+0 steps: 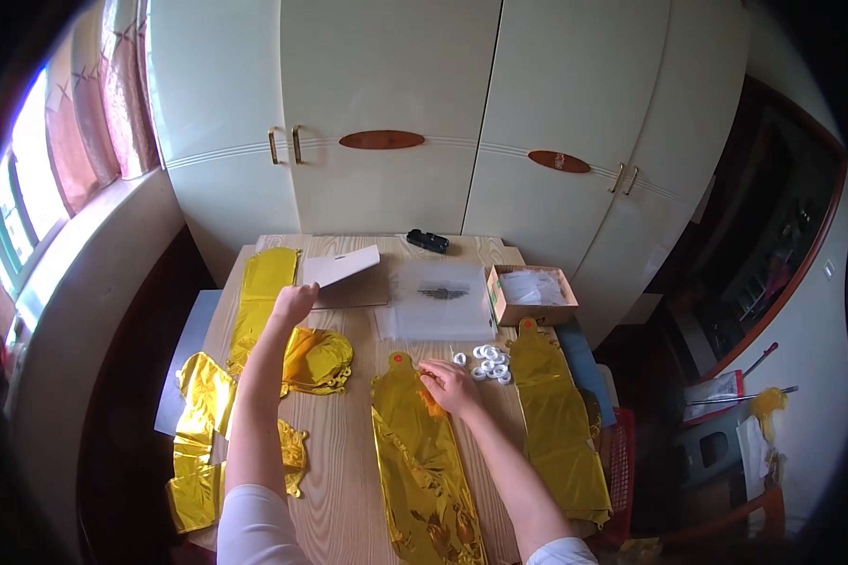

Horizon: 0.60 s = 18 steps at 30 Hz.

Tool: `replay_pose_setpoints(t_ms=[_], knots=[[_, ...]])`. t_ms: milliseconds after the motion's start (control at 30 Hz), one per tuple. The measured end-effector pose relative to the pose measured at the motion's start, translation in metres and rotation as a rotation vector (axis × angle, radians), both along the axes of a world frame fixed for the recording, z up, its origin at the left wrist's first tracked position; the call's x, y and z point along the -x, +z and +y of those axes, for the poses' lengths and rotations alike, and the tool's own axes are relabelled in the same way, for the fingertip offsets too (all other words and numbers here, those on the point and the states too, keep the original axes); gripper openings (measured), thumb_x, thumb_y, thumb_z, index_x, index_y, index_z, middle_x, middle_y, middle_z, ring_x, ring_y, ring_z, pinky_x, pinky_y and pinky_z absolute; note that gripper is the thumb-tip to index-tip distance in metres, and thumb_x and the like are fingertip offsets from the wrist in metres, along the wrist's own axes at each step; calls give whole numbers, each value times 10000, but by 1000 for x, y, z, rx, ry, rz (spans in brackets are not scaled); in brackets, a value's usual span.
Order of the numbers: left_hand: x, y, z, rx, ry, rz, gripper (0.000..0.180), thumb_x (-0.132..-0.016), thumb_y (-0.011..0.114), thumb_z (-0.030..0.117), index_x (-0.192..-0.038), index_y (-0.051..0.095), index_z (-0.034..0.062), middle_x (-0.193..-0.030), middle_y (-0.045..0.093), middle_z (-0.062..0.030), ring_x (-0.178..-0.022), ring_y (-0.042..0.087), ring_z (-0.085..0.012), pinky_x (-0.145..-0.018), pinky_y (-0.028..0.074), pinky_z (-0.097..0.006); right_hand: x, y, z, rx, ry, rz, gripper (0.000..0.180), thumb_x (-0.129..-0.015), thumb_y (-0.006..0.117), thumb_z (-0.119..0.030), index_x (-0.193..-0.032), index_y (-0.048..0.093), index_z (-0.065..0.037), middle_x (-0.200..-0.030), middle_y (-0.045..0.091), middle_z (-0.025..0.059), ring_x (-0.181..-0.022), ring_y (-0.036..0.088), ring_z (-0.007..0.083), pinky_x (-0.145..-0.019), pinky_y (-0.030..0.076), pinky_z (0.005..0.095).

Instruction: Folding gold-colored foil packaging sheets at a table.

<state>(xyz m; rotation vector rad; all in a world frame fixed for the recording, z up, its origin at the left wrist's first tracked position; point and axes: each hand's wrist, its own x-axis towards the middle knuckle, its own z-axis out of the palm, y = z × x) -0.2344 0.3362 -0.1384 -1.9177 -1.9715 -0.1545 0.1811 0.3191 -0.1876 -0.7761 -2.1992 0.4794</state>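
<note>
My left hand (297, 303) is closed on the near left corner of a white card (342, 267), which is tilted up above a brown cardboard piece (350, 296). A long flat gold foil balloon (407, 443) with a rounded tab lies in the middle of the table. Over its upper right edge my right hand (449, 384) rests with bent fingers, closed on a crumpled orange piece (431, 400) partly hidden beneath it. Several small white ribbon rolls (492, 363) lie just beyond that hand.
More gold foil lies by my left arm, including a folded sheet (266, 297) and a bunched piece (322, 361). Another gold foil balloon (558, 428) is at right. A clear plastic bag (440, 315), a carton of white packets (533, 306) and a black object (428, 241) stand farther back.
</note>
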Motion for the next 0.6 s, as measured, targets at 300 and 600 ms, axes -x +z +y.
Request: replay_pose_setpoints(t_ms=[300, 600], knots=[[-105, 106, -114, -471, -345, 15, 86, -776, 639, 97, -803, 557, 104, -762, 585, -32, -743, 622, -205, -554, 515, -355, -14, -10, 0, 91, -27, 237, 326, -941, 583, -287, -1179, 660, -78, -1197, 653, 117, -1148, 597, 272, -984, 464, 375], [-232, 36, -278, -254, -518, 93, 145, -709, 664, 157, -838, 607, 123, -816, 524, -7, -770, 563, -155, -549, 482, -287, -70, 30, -66, 1341, 266, 800, 567, -1027, 445, -366, -1487, 286, -75, -1145, 637, 87, -1046, 592, 146, -899, 469, 317]])
